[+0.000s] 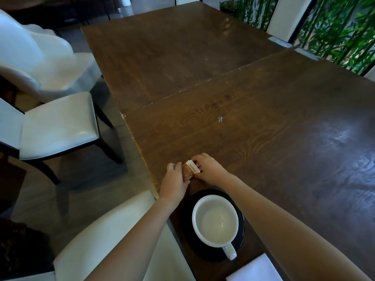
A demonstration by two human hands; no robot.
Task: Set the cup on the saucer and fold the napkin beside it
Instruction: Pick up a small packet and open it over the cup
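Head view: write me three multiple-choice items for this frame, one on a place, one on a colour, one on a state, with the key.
1. Where does the cup stand?
A. On the saucer
B. On a chair seat
C. On the floor

2. What colour is the saucer?
A. White
B. Green
C. Black

3. What are the left hand and right hand doing?
A. Lying flat and idle
B. Lifting the cup
C. Holding a small brown packet between them

Key:
1 A, the saucer's rim shows around the cup.
2 C, its rim is black against the white cup.
3 C, fingers of both hands curl onto the packet beyond the saucer.
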